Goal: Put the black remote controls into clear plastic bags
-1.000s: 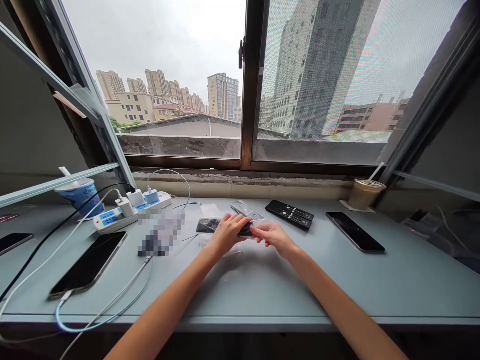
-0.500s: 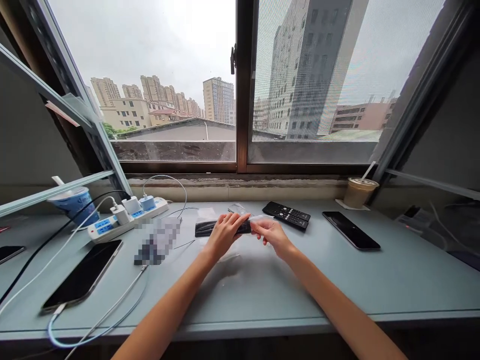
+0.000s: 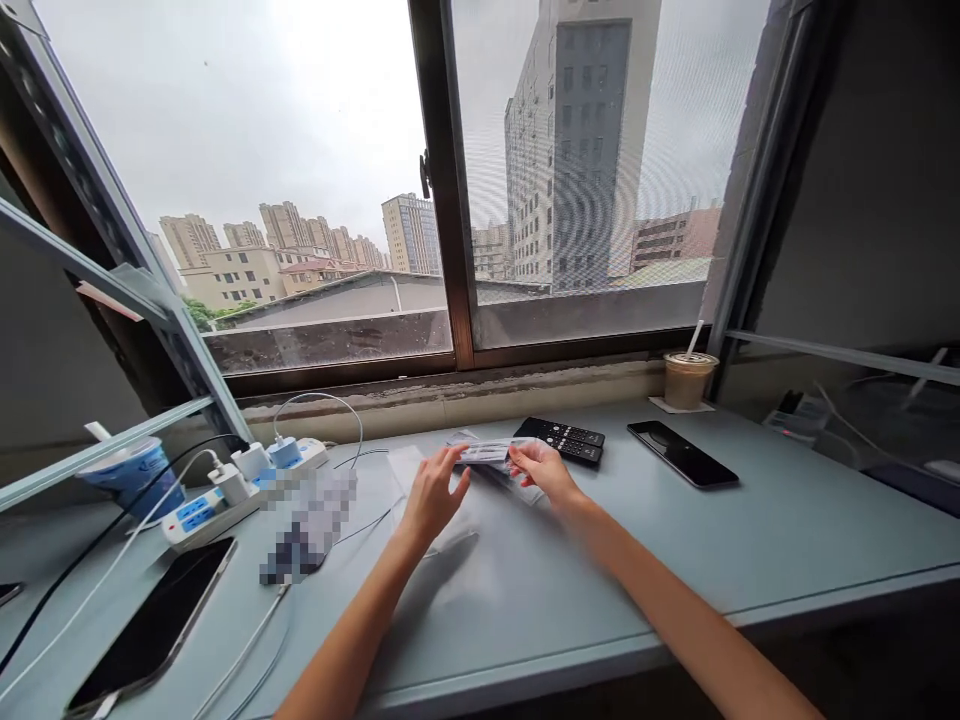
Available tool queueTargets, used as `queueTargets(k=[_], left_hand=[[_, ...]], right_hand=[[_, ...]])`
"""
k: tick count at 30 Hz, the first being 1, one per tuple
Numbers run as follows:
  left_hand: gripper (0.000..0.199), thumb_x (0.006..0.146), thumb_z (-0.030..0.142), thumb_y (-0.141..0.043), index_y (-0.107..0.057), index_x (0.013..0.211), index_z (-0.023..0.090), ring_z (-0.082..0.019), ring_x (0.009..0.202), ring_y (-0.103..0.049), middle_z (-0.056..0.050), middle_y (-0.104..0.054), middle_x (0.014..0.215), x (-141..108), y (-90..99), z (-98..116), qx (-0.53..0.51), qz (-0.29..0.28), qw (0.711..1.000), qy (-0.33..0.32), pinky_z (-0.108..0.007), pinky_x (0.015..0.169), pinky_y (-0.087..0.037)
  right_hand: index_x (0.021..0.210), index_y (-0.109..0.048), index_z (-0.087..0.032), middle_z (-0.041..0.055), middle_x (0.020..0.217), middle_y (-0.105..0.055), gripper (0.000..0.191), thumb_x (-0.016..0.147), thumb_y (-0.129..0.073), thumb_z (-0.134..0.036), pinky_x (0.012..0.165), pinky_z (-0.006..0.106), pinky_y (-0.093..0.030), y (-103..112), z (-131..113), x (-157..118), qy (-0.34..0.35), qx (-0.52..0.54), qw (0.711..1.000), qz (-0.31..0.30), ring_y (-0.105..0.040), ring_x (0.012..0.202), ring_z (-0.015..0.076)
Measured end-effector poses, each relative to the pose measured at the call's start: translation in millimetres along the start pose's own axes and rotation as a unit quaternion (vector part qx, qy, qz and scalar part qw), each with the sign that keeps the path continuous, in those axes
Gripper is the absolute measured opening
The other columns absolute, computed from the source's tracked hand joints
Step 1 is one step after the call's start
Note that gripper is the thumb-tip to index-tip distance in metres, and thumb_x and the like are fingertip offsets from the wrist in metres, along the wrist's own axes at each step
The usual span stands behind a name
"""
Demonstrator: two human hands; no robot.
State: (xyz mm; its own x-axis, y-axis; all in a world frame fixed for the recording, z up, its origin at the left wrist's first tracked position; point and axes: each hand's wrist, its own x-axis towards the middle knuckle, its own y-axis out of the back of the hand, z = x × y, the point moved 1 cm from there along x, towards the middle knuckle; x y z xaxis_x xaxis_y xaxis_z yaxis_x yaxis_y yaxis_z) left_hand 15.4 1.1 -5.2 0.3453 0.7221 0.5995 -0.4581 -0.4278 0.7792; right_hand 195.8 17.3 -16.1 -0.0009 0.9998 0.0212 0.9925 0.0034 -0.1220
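Between my hands is a thin plastic-wrapped piece (image 3: 486,452), its surface whitish with glare and a dark part near its right end. My right hand (image 3: 546,470) pinches that right end between thumb and fingers. My left hand (image 3: 433,498) is at the other end, thumb and fingers apart, fingertips close to the plastic. Clear plastic bags (image 3: 405,470) lie around and under the hands. Just behind my right hand, black remote controls (image 3: 574,438) rest side by side on the desk.
On the left are a phone (image 3: 154,625) with a cable, a power strip (image 3: 214,505) with plugs, a blurred object (image 3: 311,525) and a blue cup (image 3: 135,480). To the right, another phone (image 3: 682,455) lies near an iced drink (image 3: 688,380). A window stands behind.
The view has tilted and shifted right. The black, remote-like piece between my hands now shows as whitish plastic, and my left hand has come off its top, fingers opened.
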Motion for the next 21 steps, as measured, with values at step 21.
queueTargets(k=[21], left_hand=[[0.034,0.087,0.036,-0.041,-0.048,0.120,0.031,-0.022,0.116,-0.044,-0.004,-0.047,0.126,-5,-7.9,13,-0.003,-0.155,0.987,-0.033,-0.043,0.093,-0.038]], right_hand=[[0.041,-0.056,-0.020,0.0013,0.037,-0.049,0.054,0.080,-0.035,-0.052,0.047,0.027,-0.034,6,-14,-7,0.143,-0.189,0.970,0.055,-0.043,0.035,0.0109]])
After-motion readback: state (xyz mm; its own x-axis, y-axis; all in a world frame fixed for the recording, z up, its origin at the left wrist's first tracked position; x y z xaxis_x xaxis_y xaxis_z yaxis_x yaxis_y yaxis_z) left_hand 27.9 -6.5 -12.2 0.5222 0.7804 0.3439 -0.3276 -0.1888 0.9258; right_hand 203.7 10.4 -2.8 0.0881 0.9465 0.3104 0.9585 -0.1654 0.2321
